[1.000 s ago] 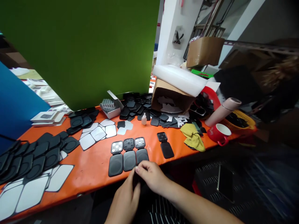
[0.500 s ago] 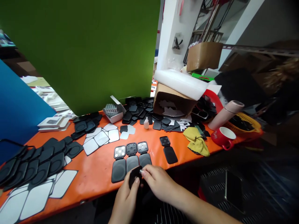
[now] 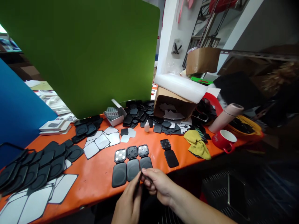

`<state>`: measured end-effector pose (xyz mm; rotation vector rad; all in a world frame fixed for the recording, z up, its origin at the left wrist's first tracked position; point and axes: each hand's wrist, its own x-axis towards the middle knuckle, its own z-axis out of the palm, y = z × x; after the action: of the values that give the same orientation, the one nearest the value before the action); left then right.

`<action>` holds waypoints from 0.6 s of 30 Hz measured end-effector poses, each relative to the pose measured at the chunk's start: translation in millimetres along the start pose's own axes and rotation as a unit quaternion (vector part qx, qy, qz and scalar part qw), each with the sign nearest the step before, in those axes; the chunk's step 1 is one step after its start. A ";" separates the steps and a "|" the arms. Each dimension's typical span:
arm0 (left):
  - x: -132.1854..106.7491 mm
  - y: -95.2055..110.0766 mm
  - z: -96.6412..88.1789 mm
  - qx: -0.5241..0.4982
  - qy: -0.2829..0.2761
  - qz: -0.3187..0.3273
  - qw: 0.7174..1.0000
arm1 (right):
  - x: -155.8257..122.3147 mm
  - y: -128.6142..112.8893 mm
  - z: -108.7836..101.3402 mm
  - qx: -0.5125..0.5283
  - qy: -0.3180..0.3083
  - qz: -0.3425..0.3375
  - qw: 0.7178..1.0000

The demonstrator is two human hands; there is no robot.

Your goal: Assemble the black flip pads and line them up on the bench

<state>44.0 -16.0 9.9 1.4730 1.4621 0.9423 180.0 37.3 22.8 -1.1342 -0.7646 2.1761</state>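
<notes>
My left hand (image 3: pixel 128 199) is closed around a thin black flat piece (image 3: pixel 137 185), now seen nearly edge-on. My right hand (image 3: pixel 160 185) pinches at the same piece's upper end, with a dark edge showing between its fingers; what else it may hold is hidden. Just beyond the hands, three black hinged two-panel pads (image 3: pixel 133 169) lie unfolded side by side, their small upper panels dotted with round discs. Another unfolded hinged pad (image 3: pixel 171 158) lies apart, to the right.
Black panels (image 3: pixel 38 165) and white sheets (image 3: pixel 36 199) spread over the left of the orange table (image 3: pixel 93 180). Farther back are a box of small cylinders (image 3: pixel 114 116), a dropper bottle (image 3: pixel 146 126) and a carton (image 3: pixel 174 104). A yellow cloth (image 3: pixel 198 146), red mug (image 3: pixel 224 141) and pink flask (image 3: pixel 225 118) stand right.
The black piece has turned from showing its face to nearly edge-on. My right fingers, which had a small shiny bit at its edge, are now closed at its upper end. The view tilted slightly.
</notes>
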 end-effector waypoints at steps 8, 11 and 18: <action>7.2 10.5 2.7 -0.119 0.027 -0.134 0.983 | -13.8 -9.6 7.8 -0.373 0.039 -0.182 0.909; 3.8 8.8 3.0 0.047 0.020 -0.080 0.995 | -17.5 -8.3 14.1 -0.551 0.085 -0.232 0.797; -1.7 -0.9 5.1 0.156 0.025 -0.020 0.987 | -19.4 -6.6 17.9 -0.608 0.103 -0.211 0.759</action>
<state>48.4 -18.0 7.3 1.6442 1.7309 0.7537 175.6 24.1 46.3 -1.4756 -2.2050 0.9718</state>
